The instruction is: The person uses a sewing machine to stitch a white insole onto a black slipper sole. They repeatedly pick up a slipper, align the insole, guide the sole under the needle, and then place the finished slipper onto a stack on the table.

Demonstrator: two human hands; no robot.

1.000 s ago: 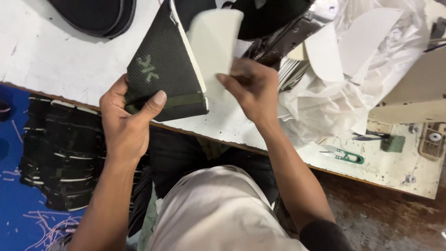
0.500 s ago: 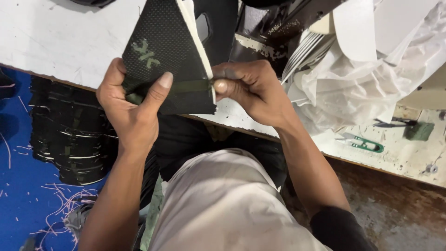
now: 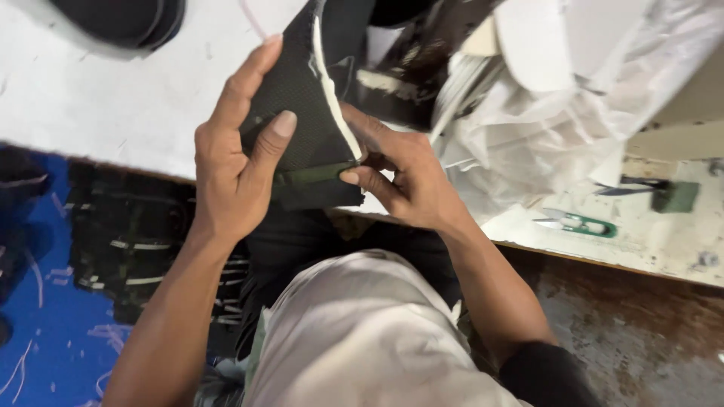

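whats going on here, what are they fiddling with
A person seated at a white worktable holds a black mesh fabric panel with a white foam edge in both hands. The left hand grips its left side, thumb pressed on the mesh. The right hand pinches the lower right corner by the green strip. Thread snips lie on the table to the right, beside crumpled white plastic. Stacked black pieces sit below on the left.

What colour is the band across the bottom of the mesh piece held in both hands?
Olive green band on the black mesh piece; only the head view shows it.
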